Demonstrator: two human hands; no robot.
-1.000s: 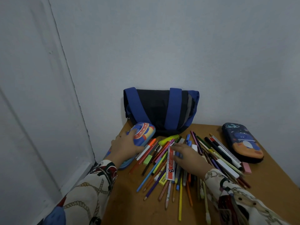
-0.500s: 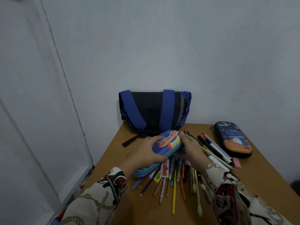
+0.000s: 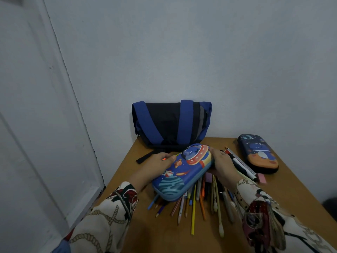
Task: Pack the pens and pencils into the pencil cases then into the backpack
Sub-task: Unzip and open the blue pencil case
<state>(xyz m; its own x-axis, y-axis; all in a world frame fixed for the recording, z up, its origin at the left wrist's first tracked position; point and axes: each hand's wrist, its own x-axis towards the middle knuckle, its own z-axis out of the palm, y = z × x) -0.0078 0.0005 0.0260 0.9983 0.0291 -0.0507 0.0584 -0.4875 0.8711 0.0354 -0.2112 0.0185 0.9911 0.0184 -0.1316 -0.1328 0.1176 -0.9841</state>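
Lifted since a second ago: blue pencil case (image 3: 182, 172) now above pen pile (image 3: 198, 199), my left hand (image 3: 156, 166) gripping its left edge, right hand (image 3: 221, 166) gripping right end. Backpack (image 3: 171, 125) behind, against wall. Second case (image 3: 259, 154) right, on table (image 3: 164, 234).

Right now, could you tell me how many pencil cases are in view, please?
2. The light blue pencil case is held by the left hand and right hand above the pens. The dark blue pencil case lies on the table, far right.
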